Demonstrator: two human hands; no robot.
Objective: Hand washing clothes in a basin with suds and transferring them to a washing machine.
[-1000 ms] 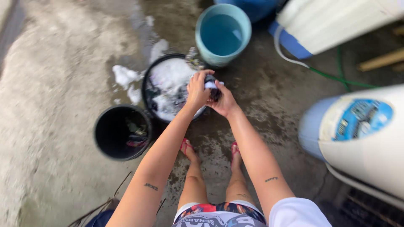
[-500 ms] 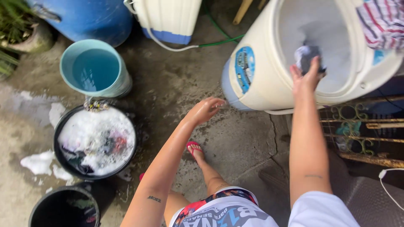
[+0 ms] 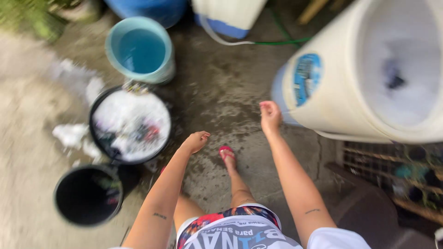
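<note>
The right hand (image 3: 270, 115) has left the washing tub (image 3: 341, 92) at upper right, empty and loosely curled; the left hand (image 3: 196, 141), also loosely curled, holds nothing, near the soapy basin (image 3: 94, 113).

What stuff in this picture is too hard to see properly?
All in the head view:
- Dark item in the washer tub: motion blur and white foam leave its kind unclear.
- Clothes in the soapy basin: suds bury most of them.
- Inside of the black bucket: too dark and blurred.
- Blue barrel: cut off by the top edge.
- Left hand and right hand: empty, but the fingers are smeared.
</note>
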